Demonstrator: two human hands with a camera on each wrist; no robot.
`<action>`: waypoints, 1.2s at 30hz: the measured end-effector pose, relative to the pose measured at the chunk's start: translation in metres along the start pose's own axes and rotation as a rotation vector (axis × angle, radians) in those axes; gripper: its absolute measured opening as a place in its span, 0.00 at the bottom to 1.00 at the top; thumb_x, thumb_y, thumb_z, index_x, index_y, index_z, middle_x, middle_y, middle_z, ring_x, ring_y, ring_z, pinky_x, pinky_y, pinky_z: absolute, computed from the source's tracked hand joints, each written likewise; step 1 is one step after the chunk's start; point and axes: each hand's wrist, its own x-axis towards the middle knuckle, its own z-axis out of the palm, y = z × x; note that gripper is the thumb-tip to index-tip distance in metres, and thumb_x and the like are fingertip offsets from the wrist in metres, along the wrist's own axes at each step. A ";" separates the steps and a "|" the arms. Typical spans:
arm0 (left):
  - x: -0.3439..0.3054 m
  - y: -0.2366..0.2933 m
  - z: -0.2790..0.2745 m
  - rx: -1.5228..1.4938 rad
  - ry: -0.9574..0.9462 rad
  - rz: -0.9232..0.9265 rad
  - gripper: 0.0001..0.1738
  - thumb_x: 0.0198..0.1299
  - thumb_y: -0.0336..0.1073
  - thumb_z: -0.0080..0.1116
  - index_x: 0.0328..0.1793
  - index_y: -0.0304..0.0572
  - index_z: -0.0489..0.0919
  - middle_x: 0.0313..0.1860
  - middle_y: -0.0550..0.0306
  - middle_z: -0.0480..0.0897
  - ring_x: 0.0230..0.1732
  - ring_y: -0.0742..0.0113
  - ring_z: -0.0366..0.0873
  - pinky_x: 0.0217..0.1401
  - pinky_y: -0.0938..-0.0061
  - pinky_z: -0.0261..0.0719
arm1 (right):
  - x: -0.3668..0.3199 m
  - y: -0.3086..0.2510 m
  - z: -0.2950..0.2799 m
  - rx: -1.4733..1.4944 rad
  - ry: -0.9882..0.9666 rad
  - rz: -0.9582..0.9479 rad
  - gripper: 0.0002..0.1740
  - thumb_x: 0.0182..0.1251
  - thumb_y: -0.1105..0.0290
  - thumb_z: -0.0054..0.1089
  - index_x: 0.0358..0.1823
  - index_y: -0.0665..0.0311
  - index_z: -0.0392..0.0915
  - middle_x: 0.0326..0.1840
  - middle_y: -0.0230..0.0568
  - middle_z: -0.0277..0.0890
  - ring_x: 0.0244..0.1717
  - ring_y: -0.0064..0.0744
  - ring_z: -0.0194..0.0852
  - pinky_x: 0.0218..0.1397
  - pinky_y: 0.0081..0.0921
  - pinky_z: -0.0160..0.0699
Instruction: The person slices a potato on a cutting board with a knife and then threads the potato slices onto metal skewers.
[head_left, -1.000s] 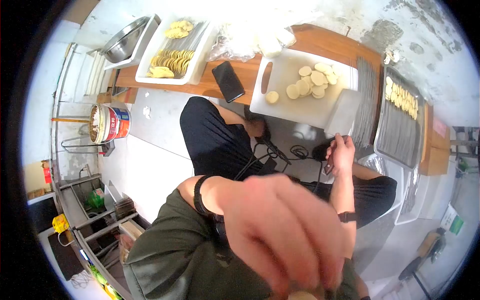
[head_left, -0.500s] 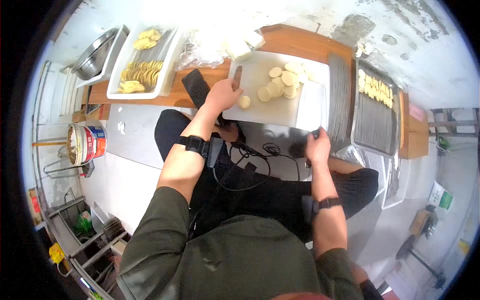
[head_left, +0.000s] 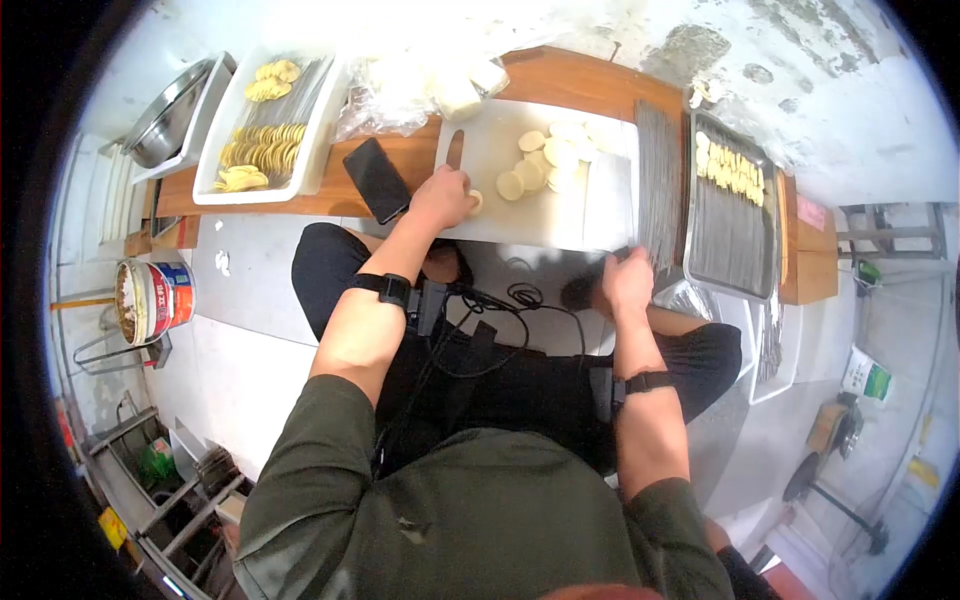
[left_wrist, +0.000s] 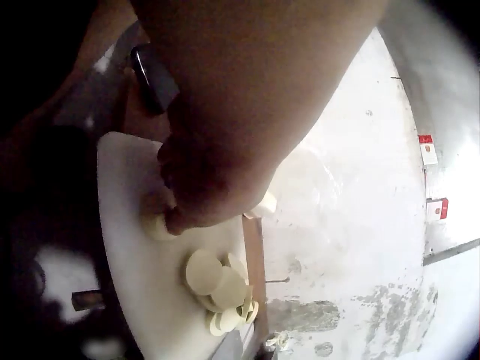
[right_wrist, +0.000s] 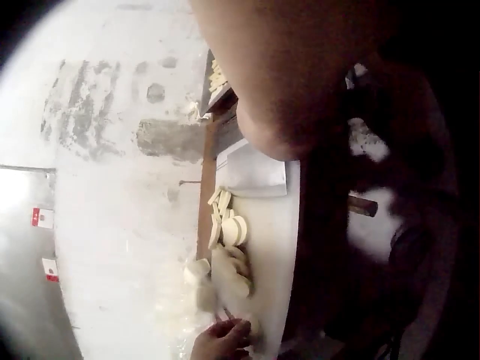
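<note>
On the white cutting board [head_left: 480,225], my left hand [head_left: 443,197] is at the near left, its fingers bent around the edge of a lone pale round slice [left_wrist: 156,226]. Part of that slice is hidden by the fingers. A heap of pale round slices [head_left: 530,172] lies further right on the board. My right hand [head_left: 628,280] grips a cleaver [right_wrist: 255,171] at the board's near right corner. The cleaver's broad blade lies over the board beside the heap, and its handle is hidden inside the hand.
A black phone [head_left: 376,180] lies left of the board. Further left, a white tub [head_left: 210,190] holds skewered yellow slices. Thin sticks [head_left: 655,185] lie right of the board, beside a metal tray [head_left: 730,270] with skewered pieces. Plastic bags [head_left: 390,95] sit behind. Cables [head_left: 500,300] hang below.
My left hand has come down from close before the head camera to the lone slice on the board. The right hand has stayed with the cleaver. The head view has shifted.
</note>
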 end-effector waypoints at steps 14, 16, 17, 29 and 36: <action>0.001 0.011 -0.007 0.081 -0.063 -0.042 0.20 0.54 0.46 0.63 0.46 0.37 0.83 0.54 0.42 0.78 0.57 0.45 0.77 0.61 0.57 0.76 | -0.031 0.012 -0.005 -0.036 -0.090 -0.078 0.22 0.66 0.58 0.60 0.49 0.70 0.74 0.51 0.60 0.78 0.52 0.59 0.78 0.57 0.48 0.76; 0.002 0.013 -0.006 0.087 -0.087 -0.052 0.21 0.54 0.46 0.64 0.46 0.37 0.83 0.53 0.41 0.78 0.57 0.44 0.77 0.61 0.57 0.77 | -0.033 0.019 -0.002 -0.028 -0.097 -0.081 0.22 0.66 0.58 0.60 0.50 0.70 0.74 0.51 0.61 0.78 0.53 0.59 0.78 0.57 0.48 0.76; 0.004 0.013 -0.008 0.096 -0.100 -0.064 0.21 0.54 0.46 0.64 0.46 0.37 0.83 0.53 0.40 0.78 0.57 0.44 0.77 0.61 0.57 0.77 | -0.031 0.021 -0.001 -0.021 -0.103 -0.087 0.22 0.65 0.57 0.61 0.49 0.70 0.75 0.50 0.60 0.79 0.52 0.59 0.78 0.57 0.47 0.76; 0.002 0.012 -0.001 0.020 -0.005 -0.080 0.21 0.50 0.42 0.69 0.46 0.38 0.81 0.46 0.37 0.83 0.52 0.43 0.81 0.57 0.55 0.77 | 0.006 -0.004 -0.027 -0.110 -0.032 -0.099 0.25 0.67 0.51 0.58 0.52 0.68 0.77 0.45 0.61 0.81 0.50 0.60 0.80 0.55 0.49 0.78; 0.002 0.019 -0.007 -0.022 0.000 0.016 0.19 0.53 0.42 0.66 0.44 0.35 0.80 0.43 0.39 0.84 0.48 0.43 0.81 0.52 0.57 0.78 | 0.078 0.012 -0.029 -0.110 0.059 -0.122 0.26 0.64 0.56 0.57 0.57 0.70 0.75 0.57 0.61 0.75 0.58 0.58 0.75 0.60 0.46 0.75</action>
